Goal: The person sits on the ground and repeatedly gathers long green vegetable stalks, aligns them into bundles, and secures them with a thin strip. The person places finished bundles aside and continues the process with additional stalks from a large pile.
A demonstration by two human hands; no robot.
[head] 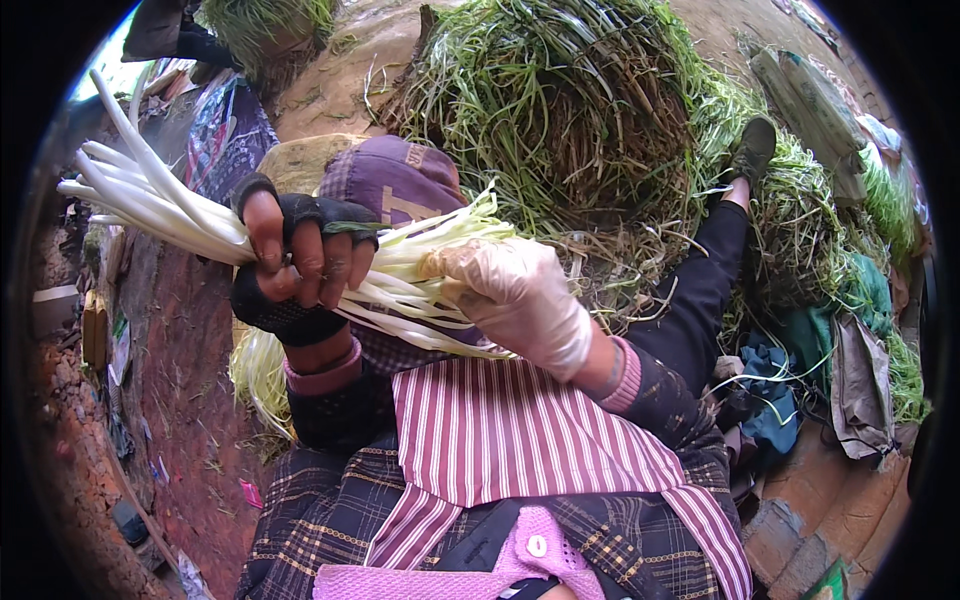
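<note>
My left hand (304, 259), in a black fingerless glove, is closed around a bundle of long white vegetable stalks (169, 199), scallion-like or blanched chives. Their thick white ends point up and left. The thin yellow-green leaves (420, 259) run out on the other side of the fist. There my right hand (517, 300), in a thin whitish glove, has its fingers bunched on the leaves; the fingertips are partly hidden. A purple cloth (394, 176) with printed letters lies beneath the bundle, above a striped apron (525, 427) on my body.
A large heap of green stalks (555, 112) lies ahead, with another heap (795, 247) past my outstretched leg (697, 277). Pale leaves (259, 371) lie beside my left forearm. Teal cloth (772, 397) and a brown-grey bag (862, 386) are at right.
</note>
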